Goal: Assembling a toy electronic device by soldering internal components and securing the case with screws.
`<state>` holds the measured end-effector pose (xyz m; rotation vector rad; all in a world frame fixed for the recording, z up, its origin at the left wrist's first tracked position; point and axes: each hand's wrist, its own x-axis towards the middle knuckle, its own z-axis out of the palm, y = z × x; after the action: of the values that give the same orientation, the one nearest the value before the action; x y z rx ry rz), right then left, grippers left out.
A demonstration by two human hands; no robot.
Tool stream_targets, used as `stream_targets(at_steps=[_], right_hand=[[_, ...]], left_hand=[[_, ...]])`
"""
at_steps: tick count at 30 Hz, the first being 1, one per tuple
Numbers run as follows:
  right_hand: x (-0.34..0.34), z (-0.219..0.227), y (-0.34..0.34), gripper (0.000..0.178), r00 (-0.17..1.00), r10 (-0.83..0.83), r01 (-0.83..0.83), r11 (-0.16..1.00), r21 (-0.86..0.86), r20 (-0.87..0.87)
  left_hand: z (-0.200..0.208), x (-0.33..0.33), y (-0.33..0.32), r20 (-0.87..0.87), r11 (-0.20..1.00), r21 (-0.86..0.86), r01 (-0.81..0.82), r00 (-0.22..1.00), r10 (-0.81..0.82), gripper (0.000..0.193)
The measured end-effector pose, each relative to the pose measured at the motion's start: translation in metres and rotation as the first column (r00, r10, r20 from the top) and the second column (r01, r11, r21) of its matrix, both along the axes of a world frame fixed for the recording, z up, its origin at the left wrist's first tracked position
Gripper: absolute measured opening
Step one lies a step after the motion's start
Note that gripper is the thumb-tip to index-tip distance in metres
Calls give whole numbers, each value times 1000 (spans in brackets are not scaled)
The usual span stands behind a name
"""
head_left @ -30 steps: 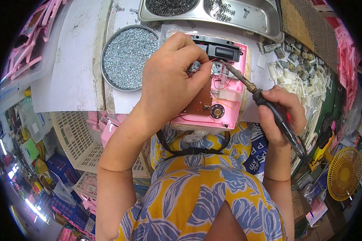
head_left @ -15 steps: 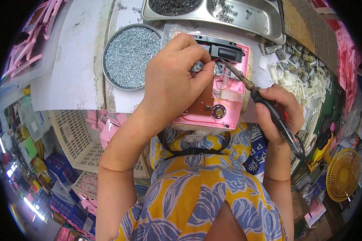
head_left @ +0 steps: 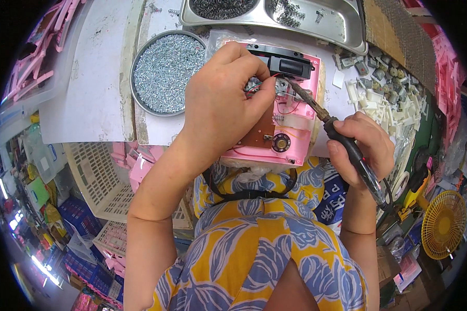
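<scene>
A pink plastic housing (head_left: 299, 146) lies before me, with a black part (head_left: 294, 67) along its far side, a brown circuit board (head_left: 259, 132) and a small round speaker-like part (head_left: 281, 142) inside. My left hand (head_left: 225, 85) is over its left half, thumb and forefinger pinched on a thin red wire (head_left: 275, 74). In my right hand (head_left: 366, 145) is a soldering iron (head_left: 354, 155) with a black handle, slanting up and left. Its tip is near the wire's end, by the near edge of the black part; whether they touch I cannot tell.
A round metal dish of screws (head_left: 166, 72) stands at the left. A steel tray (head_left: 327, 36) with dark springs sits at the far side. White plastic pieces (head_left: 381, 111) are heaped at the right, near a yellow fan (head_left: 443, 224). A cream plastic basket (head_left: 96, 176) stands lower left.
The soldering iron and my right hand have shifted very slightly, with the tip still near the wire. My left hand keeps its pinch almost unmoved.
</scene>
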<state>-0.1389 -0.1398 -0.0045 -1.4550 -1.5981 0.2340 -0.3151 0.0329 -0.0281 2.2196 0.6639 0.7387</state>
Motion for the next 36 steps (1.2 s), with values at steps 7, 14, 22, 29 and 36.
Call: stream_targets(at_steps=[7, 14, 22, 29, 36], right_hand=[[2, -1, -1, 29, 1000, -2, 2, 1000, -9, -20], [-5, 4, 4, 27, 1000, -13, 14, 999, -37, 24], [-12, 5, 11, 27, 996, -44, 50, 996, -75, 79], [-17, 7, 13, 29, 992, -59, 65, 997, -51, 115], [-23, 4, 12, 28, 980, -54, 58, 998, -17, 191]], left_hand=[[-2, 0, 0, 14, 1000, 11, 1, 1000, -1, 9], [-3, 1, -1, 5, 1000, 23, -5, 1000, 5, 10], [-2, 1, 0, -36, 999, 26, -25, 999, 26, 11], [-4, 2, -1, 23, 999, 34, -21, 1000, 21, 10], [-5, 2, -1, 47, 999, 47, -23, 999, 21, 10]])
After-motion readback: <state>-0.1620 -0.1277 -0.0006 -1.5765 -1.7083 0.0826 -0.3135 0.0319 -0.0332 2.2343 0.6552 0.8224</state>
